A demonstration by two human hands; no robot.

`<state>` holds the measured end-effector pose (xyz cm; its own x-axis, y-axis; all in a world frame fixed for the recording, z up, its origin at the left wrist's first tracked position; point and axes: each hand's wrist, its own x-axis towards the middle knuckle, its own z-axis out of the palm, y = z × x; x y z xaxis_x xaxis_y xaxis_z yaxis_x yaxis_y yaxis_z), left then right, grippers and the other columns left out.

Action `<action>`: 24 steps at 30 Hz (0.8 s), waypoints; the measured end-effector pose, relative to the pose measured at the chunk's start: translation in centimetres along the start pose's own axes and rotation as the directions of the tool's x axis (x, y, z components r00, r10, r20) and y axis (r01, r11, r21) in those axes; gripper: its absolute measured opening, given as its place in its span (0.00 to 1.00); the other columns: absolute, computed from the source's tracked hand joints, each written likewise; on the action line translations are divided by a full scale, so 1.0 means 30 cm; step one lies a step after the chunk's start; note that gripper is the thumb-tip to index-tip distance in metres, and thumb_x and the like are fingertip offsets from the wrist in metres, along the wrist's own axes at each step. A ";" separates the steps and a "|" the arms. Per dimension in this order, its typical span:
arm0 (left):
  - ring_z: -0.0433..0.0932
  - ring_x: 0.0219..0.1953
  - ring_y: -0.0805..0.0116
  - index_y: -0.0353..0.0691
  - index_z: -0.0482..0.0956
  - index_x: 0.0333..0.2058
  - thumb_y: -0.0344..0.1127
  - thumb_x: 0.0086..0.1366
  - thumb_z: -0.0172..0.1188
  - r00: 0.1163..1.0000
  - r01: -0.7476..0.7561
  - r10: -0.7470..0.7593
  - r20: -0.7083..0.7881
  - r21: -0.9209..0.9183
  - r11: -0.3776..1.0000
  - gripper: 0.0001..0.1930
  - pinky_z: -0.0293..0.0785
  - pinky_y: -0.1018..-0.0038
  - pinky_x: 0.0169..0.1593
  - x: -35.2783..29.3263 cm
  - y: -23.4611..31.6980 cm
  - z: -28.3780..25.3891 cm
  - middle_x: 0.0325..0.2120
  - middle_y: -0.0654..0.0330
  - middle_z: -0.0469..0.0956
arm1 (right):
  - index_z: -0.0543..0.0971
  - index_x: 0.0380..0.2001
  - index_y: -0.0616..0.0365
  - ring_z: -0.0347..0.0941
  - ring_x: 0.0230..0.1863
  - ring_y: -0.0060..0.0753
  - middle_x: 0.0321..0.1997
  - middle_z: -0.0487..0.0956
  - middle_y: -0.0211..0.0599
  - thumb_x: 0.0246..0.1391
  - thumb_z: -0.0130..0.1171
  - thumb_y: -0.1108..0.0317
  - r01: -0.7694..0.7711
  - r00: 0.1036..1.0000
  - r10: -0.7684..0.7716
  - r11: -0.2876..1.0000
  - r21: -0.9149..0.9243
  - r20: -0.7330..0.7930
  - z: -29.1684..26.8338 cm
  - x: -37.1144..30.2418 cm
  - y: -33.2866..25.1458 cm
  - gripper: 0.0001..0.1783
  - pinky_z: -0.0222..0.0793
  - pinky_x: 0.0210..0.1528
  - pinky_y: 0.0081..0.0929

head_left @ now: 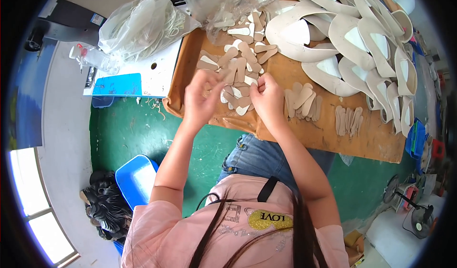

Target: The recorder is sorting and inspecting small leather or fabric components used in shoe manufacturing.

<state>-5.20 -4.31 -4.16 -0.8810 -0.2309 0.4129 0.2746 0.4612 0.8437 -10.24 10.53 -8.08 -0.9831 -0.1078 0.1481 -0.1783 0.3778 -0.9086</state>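
Observation:
A loose pile of small beige strap pieces (241, 67), some showing white backing, lies on the brown-covered table between my hands. My left hand (197, 98) hovers at the pile's left side, its fingers curled and smeared by motion, so what they hold is unclear. At the pile's right edge, my right hand (267, 98) has thumb and fingers pinched together, close to a white-ended piece. Whether that piece is in its grip is hidden. Just right of this hand lies a group of beige strips (303, 100), and farther right a smaller group of narrow strips (348, 120).
Large beige shoe uppers (342, 39) with white linings are heaped at the back right. A plastic bag of cords (143, 28) and a clear bottle (97, 58) stand at the left. A blue bin (137, 180) sits on the green floor beside dark bundled pieces (107, 201).

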 end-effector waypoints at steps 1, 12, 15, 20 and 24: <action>0.70 0.30 0.74 0.37 0.62 0.21 0.21 0.52 0.54 0.998 0.053 -0.060 -0.022 -0.245 0.968 0.09 0.67 0.79 0.37 0.005 -0.002 -0.015 0.22 0.61 0.69 | 0.66 0.16 0.62 0.68 0.15 0.37 0.13 0.70 0.40 0.38 0.53 0.76 -0.001 1.000 0.001 1.000 0.002 -0.001 0.000 -0.003 0.000 0.07 0.63 0.18 0.29; 0.72 0.22 0.75 0.36 0.59 0.21 0.25 0.52 0.53 0.939 0.266 -0.220 0.264 -0.153 0.952 0.10 0.65 0.79 0.23 0.118 -0.109 0.175 0.15 0.61 0.67 | 0.62 0.14 0.60 0.64 0.14 0.39 0.14 0.66 0.39 0.35 0.53 0.77 0.199 0.978 -0.197 0.979 0.032 -0.066 0.003 -0.046 0.013 0.09 0.60 0.16 0.31; 0.72 0.20 0.73 0.35 0.60 0.21 0.25 0.53 0.52 0.944 0.258 -0.226 0.239 -0.110 0.960 0.08 0.65 0.77 0.23 0.089 -0.109 0.201 0.14 0.59 0.70 | 0.64 0.15 0.61 0.65 0.13 0.24 0.16 0.68 0.34 0.37 0.54 0.80 0.295 0.953 -0.291 0.954 0.047 -0.084 -0.016 -0.087 0.011 0.08 0.60 0.16 0.19; 0.72 0.19 0.63 0.35 0.62 0.22 0.27 0.52 0.53 0.989 0.123 -0.127 0.075 0.065 0.990 0.08 0.66 0.74 0.23 0.063 -0.107 0.207 0.15 0.56 0.72 | 0.63 0.16 0.60 0.64 0.15 0.23 0.17 0.66 0.34 0.34 0.52 0.82 0.330 0.930 -0.301 0.936 0.122 -0.211 -0.098 -0.128 -0.039 0.09 0.59 0.17 0.19; 0.72 0.19 0.63 0.35 0.63 0.21 0.26 0.50 0.56 0.994 0.084 -0.094 0.064 0.148 0.985 0.08 0.66 0.73 0.24 0.060 -0.072 0.203 0.15 0.56 0.71 | 0.63 0.24 0.60 0.63 0.20 0.15 0.20 0.66 0.30 0.40 0.49 0.85 0.141 0.980 -0.031 0.810 0.570 -0.198 -0.228 -0.148 -0.138 0.09 0.61 0.21 0.12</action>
<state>-9.72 -0.51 -7.34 -0.9257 -0.2179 0.3092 0.1399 0.5620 0.8152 -5.43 15.74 -2.30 -0.9658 0.0647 0.2511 -0.2592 -0.2333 -0.9372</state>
